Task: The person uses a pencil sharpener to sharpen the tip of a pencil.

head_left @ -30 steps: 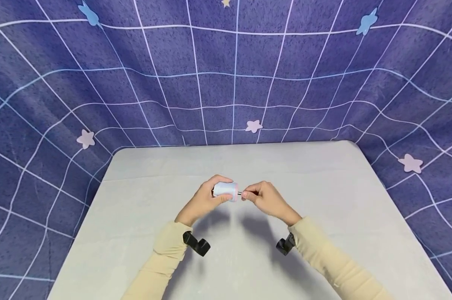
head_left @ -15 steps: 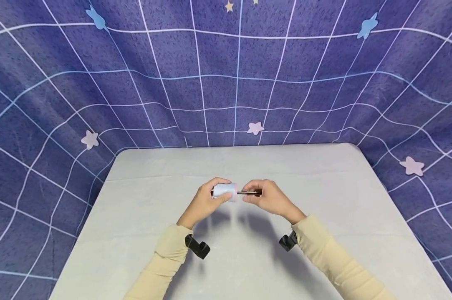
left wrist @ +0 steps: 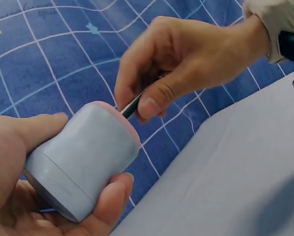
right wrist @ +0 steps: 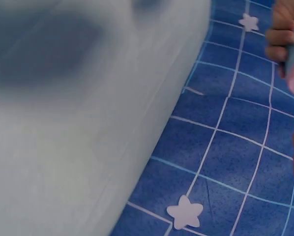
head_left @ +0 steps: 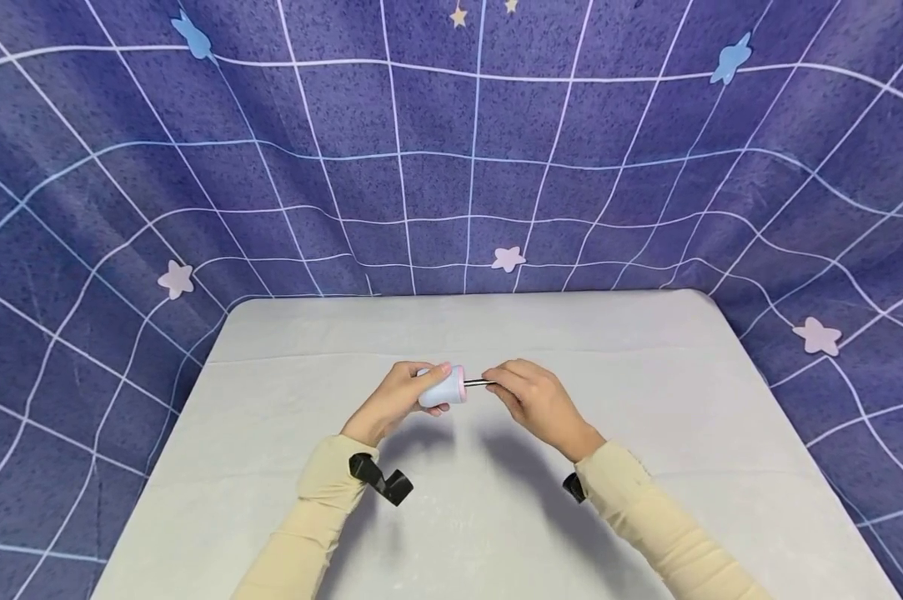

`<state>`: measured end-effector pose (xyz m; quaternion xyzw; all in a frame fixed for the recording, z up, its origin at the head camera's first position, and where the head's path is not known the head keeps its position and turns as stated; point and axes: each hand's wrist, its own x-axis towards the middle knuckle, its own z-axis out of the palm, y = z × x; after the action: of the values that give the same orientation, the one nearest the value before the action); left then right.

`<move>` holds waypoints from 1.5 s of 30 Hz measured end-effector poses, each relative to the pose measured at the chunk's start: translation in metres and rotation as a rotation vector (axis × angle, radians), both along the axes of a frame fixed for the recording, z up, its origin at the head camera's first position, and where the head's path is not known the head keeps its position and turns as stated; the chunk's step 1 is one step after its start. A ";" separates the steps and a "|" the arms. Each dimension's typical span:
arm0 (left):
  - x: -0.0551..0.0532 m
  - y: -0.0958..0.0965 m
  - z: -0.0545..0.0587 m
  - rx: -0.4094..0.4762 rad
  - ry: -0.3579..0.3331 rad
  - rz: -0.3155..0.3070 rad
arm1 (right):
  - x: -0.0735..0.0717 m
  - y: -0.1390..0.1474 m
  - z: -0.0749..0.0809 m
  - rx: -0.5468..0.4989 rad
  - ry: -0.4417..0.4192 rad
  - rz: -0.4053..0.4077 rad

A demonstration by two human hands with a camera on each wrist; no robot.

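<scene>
Head view: up over the surface, the left hand is curled round the blue tub and the right hand pinches its thin stick. The tub looks light, hard and slippery; hug its skinny middle.

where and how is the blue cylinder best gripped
Probably around the middle of the blue cylinder, from the person's left, as the left hand does: its body is rounded and easily wrapped, while the thin rod juts from the pink end on the right.
</scene>
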<state>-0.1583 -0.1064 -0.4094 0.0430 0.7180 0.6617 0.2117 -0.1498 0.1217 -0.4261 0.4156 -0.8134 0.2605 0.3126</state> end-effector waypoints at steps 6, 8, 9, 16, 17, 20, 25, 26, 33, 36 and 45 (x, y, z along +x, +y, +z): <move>0.007 0.005 -0.002 -0.161 0.323 -0.004 | 0.001 0.000 -0.003 0.070 0.034 -0.046; 0.012 0.006 -0.005 -0.221 0.481 -0.010 | 0.004 0.000 0.003 0.059 -0.238 -0.017; 0.014 0.006 -0.007 -0.243 0.547 -0.012 | 0.005 0.001 0.006 0.038 -0.404 -0.002; 0.022 0.007 -0.009 -0.249 0.672 0.027 | 0.006 0.001 0.025 -0.016 -0.877 -0.032; 0.022 0.007 -0.009 -0.256 0.661 0.044 | 0.006 0.001 0.024 -0.016 -0.832 -0.036; 0.021 0.007 -0.007 -0.276 0.599 0.089 | 0.006 0.000 0.019 -0.026 -0.616 -0.025; 0.015 0.003 -0.001 -0.318 0.480 0.130 | 0.003 -0.001 0.009 0.018 -0.145 0.000; 0.014 0.002 0.001 -0.331 0.463 0.124 | 0.003 -0.001 0.007 0.031 -0.063 -0.004; 0.011 0.001 0.013 -0.345 0.325 0.017 | 0.001 0.000 -0.001 0.080 0.226 -0.035; 0.010 0.001 0.014 -0.286 0.278 -0.018 | -0.001 0.001 -0.004 0.059 0.275 -0.030; 0.018 0.009 0.008 -0.283 0.568 -0.011 | 0.012 0.000 -0.006 -0.102 -0.222 0.073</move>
<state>-0.1402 -0.0978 -0.4015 0.2002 0.8330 0.5157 0.0102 -0.1378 0.1218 -0.4319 0.3972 -0.8131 0.3569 0.2317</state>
